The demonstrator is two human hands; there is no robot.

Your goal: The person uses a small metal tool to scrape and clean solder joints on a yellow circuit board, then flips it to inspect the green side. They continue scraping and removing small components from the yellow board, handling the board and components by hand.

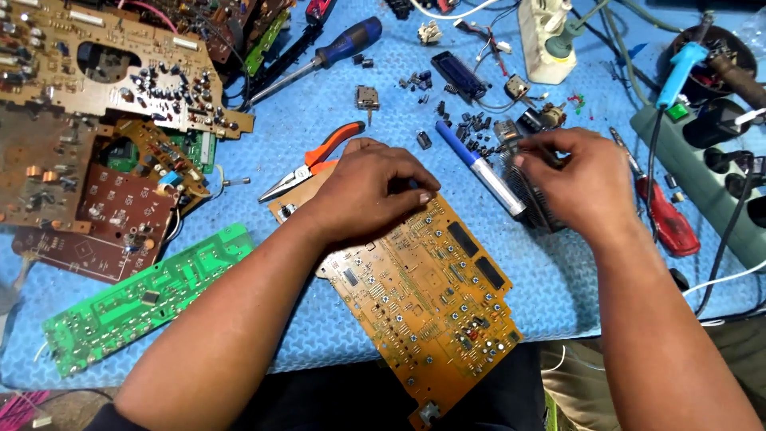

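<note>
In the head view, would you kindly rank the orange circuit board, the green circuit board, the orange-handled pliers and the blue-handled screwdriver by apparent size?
1. Orange circuit board, under the left hand, looks largest, though it is also nearest the camera.
2. Green circuit board.
3. Blue-handled screwdriver and orange-handled pliers: similar length, too close to rank.

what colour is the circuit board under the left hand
Orange-yellow, with small dark components, seen in the head view: the circuit board lies under the left hand.
</note>
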